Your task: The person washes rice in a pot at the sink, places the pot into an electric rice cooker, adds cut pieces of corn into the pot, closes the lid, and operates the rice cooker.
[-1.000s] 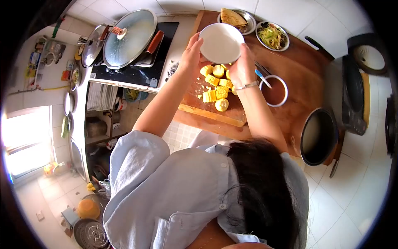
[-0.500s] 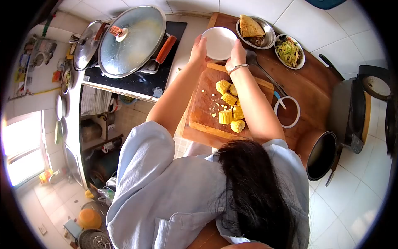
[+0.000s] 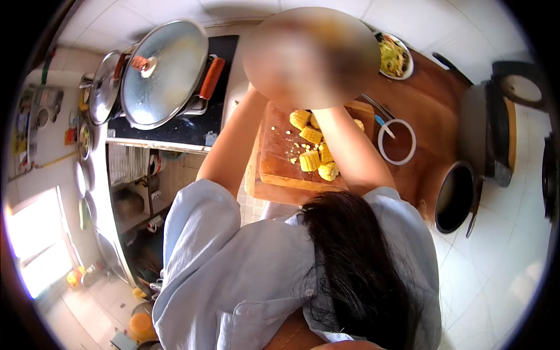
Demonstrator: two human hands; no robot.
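A grey-brown blurred oval covers the far end of the board and both of my hands. My left hand (image 3: 261,87) and my right hand (image 3: 319,93) reach into it over the far edge of the cutting board (image 3: 280,154). Their fingers are hidden, and a pale smear between them cannot be made out. Cut pieces of corn cob (image 3: 309,161) lie on the board beside my right forearm, with loose kernels around them.
A big lidded pan (image 3: 166,76) stands on the black stove (image 3: 186,125) at left. To the right are a bowl of shredded vegetables (image 3: 394,57), a white-rimmed container (image 3: 398,142) with a spoon, and a dark pot (image 3: 455,198) near the counter edge.
Earlier both hands held a small white dish; now the blur hides hands and dish. The view has shifted, so stove and counter sit further left. The corn appears unmoved on the board.
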